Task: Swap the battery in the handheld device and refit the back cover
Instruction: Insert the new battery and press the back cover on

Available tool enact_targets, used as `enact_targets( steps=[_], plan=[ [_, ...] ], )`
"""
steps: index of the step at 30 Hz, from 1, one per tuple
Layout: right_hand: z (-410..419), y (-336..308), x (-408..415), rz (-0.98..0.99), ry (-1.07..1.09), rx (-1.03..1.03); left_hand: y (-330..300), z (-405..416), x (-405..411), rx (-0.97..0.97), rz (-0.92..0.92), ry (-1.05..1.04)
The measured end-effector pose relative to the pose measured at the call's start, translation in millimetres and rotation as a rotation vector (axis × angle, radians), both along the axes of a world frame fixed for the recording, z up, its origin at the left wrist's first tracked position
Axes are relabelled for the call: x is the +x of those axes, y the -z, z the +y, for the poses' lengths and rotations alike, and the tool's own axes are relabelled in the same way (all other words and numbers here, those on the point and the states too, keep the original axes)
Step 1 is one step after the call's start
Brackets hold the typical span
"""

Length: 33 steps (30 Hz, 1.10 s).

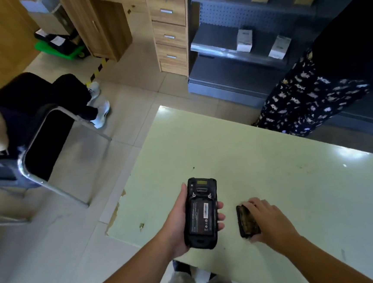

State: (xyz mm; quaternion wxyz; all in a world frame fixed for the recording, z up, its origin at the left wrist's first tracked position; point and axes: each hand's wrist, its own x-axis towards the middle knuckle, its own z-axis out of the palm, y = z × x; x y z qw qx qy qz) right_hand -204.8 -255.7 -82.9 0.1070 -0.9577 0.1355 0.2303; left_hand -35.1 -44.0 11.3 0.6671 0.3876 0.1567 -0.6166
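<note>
I see my left hand (177, 225) cupping the device (201, 212) from below, back side up, just over the near edge of the table (272, 156). The thumb lies along the device's left side and the fingertips (220, 217) wrap round its right side, so the grip is closed on the body. The device's battery bay is uncovered, and a battery (202, 216) with a white label sits seated in it, filling the compartment. Above the bay, toward the far end of the device, there is a yellowish window and two small latches or screws; I cannot tell which.

To the right of the device, near but apart from it, the cover (247, 220) lies on the table. My right hand (271, 219) rests over it from the right, fingers curled down along its far and right edges and the thumb at its near end. I cannot tell whether the fingers have it pinched or only lie upon it. Its upturned face looks mottled brown and blurred.

Beyond the device, past the table's far corner, a wooden drawer unit (170, 32) stands with all its drawers pushed in. To the right of that, grey shelves (249, 23) carry several small boxes (244, 40), some white, some brown, all closed. Left of the device, well apart, a person sits on a metal-framed chair (38, 158); another person in patterned trousers (308, 99) stands at the table's far right.
</note>
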Motion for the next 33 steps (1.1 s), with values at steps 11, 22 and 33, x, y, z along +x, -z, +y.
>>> enact_targets(
  steps=[11,22,33],
  plan=[
    [-21,-105,16,-0.479,0.426,0.264,-37,-12,-3,-0.083,-0.005,-0.037],
    [20,-301,54,-0.67,0.163,0.702,-88,-42,-16,-0.223,-0.146,0.013],
    [33,-279,57,-0.622,0.076,0.598,-107,-43,-19,-0.293,-0.202,0.042]
  ],
)
